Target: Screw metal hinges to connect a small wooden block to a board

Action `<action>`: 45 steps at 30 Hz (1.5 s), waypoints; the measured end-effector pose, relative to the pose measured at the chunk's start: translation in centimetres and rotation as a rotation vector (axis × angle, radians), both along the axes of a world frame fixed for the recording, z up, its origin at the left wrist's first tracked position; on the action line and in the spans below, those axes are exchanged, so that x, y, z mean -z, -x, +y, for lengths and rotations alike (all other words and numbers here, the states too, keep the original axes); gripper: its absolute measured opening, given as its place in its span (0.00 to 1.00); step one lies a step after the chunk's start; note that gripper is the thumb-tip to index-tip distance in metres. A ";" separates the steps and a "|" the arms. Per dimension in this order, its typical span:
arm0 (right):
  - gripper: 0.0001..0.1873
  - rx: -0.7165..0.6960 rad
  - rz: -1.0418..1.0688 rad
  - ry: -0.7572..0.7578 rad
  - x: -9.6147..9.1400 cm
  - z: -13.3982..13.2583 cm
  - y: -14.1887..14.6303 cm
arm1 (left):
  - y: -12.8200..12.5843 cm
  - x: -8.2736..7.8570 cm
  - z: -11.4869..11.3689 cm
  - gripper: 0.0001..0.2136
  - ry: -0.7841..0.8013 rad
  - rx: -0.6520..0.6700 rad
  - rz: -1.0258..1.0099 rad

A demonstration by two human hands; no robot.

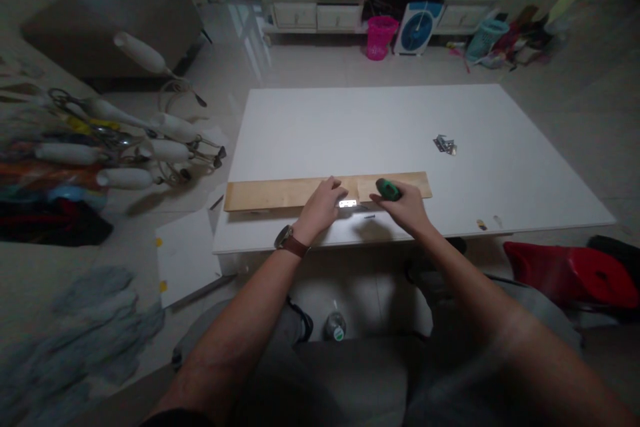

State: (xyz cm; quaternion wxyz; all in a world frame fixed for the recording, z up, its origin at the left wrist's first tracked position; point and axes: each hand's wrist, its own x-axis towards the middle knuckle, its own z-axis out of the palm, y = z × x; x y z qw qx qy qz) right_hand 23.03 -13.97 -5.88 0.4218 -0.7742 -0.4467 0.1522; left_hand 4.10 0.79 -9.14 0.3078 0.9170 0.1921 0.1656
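Wooden board (270,194): lies along the near part of the white tabletop (340,127); count, 1.
Board handling: looks stiff, fairly light and hard to break, perhaps apt to slide on the smooth surface; best pressed down beside the plate, or lifted by its 2 long edges near the middle.
Metal plate (348,203): sits at the board's near edge, between the 2 hands; count, 1; probably thin, rigid and slick, best pinched at the ends.
Left hand (323,208): rests on the board beside the plate with bent fingers; cannot tell whether pinching or only pressing.
Right hand (407,207): wraps its fingers round the screwdriver's handle.
Screwdriver (389,189): green-handled, likely light, easiest to hold by the thick handle; count, 1.
Loose screw (369,217): lies on the tabletop just beside the board; count, 1; likely easy to lose.
Metal fittings (444,145): heaped beyond the board, to the right; too bunched to count.
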 end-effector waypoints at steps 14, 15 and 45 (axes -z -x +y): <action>0.23 0.267 0.722 -0.580 -1.8 3.8 0.2 | 0.6 0.0 0.5 0.26 0.000 0.015 -0.059; 0.26 0.257 0.712 -0.578 -1.7 3.8 0.3 | 0.6 -0.2 0.5 0.27 0.012 0.002 -0.070; 0.22 -0.081 0.511 -0.546 -1.7 3.5 5.2 | 1.4 -1.4 1.1 0.13 0.078 0.075 0.018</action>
